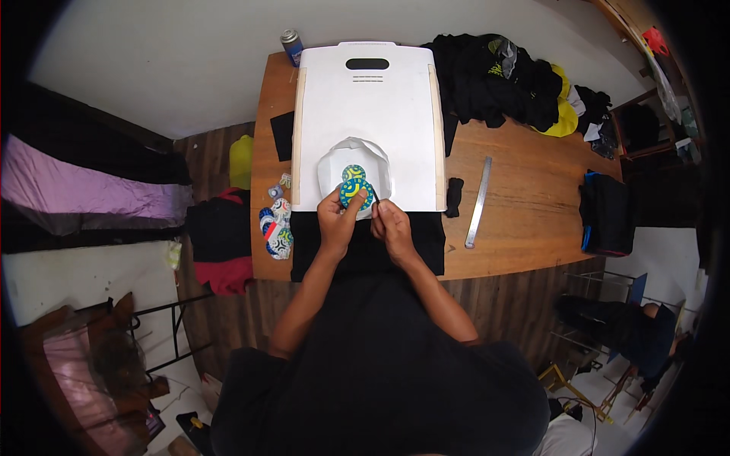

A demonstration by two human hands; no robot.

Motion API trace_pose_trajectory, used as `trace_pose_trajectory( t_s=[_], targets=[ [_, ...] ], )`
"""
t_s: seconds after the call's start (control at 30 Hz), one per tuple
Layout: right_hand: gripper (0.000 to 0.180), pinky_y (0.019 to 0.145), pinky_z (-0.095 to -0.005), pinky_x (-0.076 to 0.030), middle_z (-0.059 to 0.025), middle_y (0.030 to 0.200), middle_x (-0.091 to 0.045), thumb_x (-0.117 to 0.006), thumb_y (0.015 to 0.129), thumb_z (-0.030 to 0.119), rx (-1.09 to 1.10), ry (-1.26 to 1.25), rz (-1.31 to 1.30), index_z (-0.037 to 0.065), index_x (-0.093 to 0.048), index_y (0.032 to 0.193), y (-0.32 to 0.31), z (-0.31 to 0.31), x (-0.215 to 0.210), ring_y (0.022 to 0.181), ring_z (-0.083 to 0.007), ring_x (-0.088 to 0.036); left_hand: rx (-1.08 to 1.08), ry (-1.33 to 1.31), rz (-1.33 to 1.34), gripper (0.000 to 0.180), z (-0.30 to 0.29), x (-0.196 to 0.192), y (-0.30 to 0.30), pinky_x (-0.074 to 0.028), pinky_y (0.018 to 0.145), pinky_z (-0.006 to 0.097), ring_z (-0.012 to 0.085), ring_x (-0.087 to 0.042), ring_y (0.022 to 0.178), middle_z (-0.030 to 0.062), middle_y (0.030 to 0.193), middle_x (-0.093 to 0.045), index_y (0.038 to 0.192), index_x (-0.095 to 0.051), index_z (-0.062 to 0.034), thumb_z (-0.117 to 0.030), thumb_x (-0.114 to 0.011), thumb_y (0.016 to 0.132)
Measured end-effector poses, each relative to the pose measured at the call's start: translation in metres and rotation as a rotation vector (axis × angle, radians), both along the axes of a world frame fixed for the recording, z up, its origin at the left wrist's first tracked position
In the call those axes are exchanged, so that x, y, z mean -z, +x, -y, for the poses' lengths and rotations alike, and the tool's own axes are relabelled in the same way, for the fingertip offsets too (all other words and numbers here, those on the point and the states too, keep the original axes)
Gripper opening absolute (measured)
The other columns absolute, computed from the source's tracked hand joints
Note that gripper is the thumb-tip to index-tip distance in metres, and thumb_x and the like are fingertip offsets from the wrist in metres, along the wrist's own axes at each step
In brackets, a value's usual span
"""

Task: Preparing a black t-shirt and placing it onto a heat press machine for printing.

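Note:
My left hand (337,222) pinches a round teal patch (351,193) with yellow and white markings, thumb on its face. Just beyond it lies a second round patch (353,174) in similar colours, partly overlapped by the first. My right hand (393,226) is closed on a thin dark tool (376,196) at the held patch's right edge; its kind is too small to make out. Under both hands is a white, shallow, crumpled-edged paper or bowl (328,165). It rests on the near end of a large white board (368,106) with a handle slot.
Black cloth (426,235) hangs from the board's near edge. Left of it lie several round printed patches (278,228). A metal ruler (478,204) and a small black item (454,197) are on the wooden table (525,205). Dark clothes (487,83) and a spray can (291,47) stand far back.

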State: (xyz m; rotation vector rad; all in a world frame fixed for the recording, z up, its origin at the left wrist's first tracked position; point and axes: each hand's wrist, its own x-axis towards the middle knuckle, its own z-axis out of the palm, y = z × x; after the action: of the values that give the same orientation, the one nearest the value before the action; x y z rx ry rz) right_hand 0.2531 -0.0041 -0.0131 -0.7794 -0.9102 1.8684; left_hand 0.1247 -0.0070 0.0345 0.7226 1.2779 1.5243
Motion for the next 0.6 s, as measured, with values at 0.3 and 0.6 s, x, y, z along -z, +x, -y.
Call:
trace_pose_trajectory(
  t_s=[0.3, 0.6],
  targets=[
    [0.031, 0.046, -0.0228, -0.023, 0.0073, 0.056, -0.03, -0.043, 0.108, 0.03, 0.0, 0.0, 0.001, 0.007, -0.052, 0.089, -0.0006, 0.0001, -0.0024, 0.047, -0.0036, -0.025, 0.001, 0.004, 0.003, 0.011, 0.0, -0.0031, 0.0012, -0.048, 0.073, 0.02, 0.0051, -0.062, 0.08, 0.0021, 0.092, -0.07, 0.099, -0.069, 0.0001, -0.008, -0.07, 0.092],
    [0.032, 0.046, -0.023, -0.025, 0.007, 0.056, -0.031, -0.043, 0.108, 0.031, 0.002, 0.011, 0.012, 0.007, -0.052, 0.089, -0.0011, -0.0009, 0.0011, 0.047, -0.004, -0.026, 0.007, 0.012, 0.006, 0.012, 0.0006, -0.0012, -0.0001, -0.048, 0.074, 0.021, 0.0052, -0.063, 0.082, 0.0027, 0.093, -0.071, 0.101, -0.069, 0.001, -0.008, -0.069, 0.092]
  ],
)
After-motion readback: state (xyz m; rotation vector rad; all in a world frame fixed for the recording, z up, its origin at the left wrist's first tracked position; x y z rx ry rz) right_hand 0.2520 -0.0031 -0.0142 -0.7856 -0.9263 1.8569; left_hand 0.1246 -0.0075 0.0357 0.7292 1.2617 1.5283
